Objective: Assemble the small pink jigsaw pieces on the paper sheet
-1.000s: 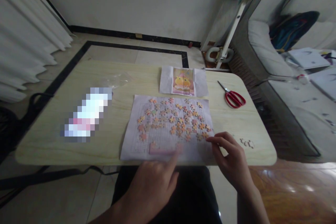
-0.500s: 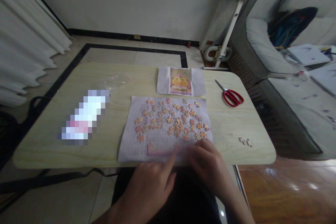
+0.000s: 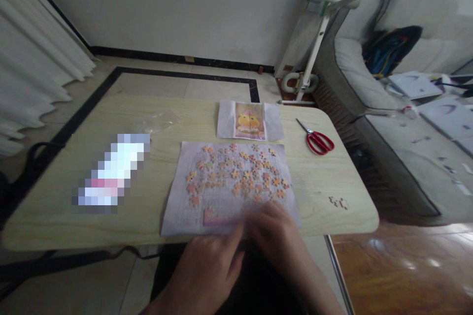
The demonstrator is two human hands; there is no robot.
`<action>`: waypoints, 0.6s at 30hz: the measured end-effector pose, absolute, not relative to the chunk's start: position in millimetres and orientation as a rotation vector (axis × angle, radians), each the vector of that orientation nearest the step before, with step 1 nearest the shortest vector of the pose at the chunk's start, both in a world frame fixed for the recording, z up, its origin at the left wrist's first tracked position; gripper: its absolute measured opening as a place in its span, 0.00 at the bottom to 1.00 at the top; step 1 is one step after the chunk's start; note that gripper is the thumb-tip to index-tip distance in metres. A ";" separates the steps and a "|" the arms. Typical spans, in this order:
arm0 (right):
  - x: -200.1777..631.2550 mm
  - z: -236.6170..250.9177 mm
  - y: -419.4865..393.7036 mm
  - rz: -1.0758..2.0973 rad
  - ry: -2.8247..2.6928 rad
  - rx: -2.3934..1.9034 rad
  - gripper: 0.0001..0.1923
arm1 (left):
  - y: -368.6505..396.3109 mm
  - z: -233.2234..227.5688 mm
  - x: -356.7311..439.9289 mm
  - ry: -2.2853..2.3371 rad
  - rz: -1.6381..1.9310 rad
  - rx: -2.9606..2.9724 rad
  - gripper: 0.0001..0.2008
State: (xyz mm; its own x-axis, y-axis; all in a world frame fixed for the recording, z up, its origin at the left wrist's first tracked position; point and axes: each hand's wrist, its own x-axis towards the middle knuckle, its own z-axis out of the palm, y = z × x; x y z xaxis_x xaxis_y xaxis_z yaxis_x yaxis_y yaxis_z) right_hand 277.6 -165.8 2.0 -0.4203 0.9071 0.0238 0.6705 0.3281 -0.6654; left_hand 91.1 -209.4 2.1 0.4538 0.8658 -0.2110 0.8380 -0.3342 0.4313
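Grip unclear: both hands are laid together at the near edge of the sheet [image 3: 229, 184].

Left hand [image 3: 207, 268] and right hand [image 3: 277, 236] touch beside the joined strip [image 3: 218, 217]; loose pieces [image 3: 240, 177] are spread beyond, scissors [image 3: 318, 140] on the desk [image 3: 66, 216].

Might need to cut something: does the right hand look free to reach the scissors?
Probably yes. The right hand rests at the sheet's near edge, and only bare table lies between it and the scissors.
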 end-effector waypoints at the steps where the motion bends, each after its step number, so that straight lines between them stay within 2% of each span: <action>1: 277.7 3.0 -165.5 0.826 -2.206 -1.392 0.09 | -209.1 2.9 91.4 1.428 0.065 2.222 0.24; 18: 279.1 11.4 -149.5 0.823 -2.184 -1.405 0.07 | -204.1 12.0 93.1 1.440 -0.024 2.172 0.22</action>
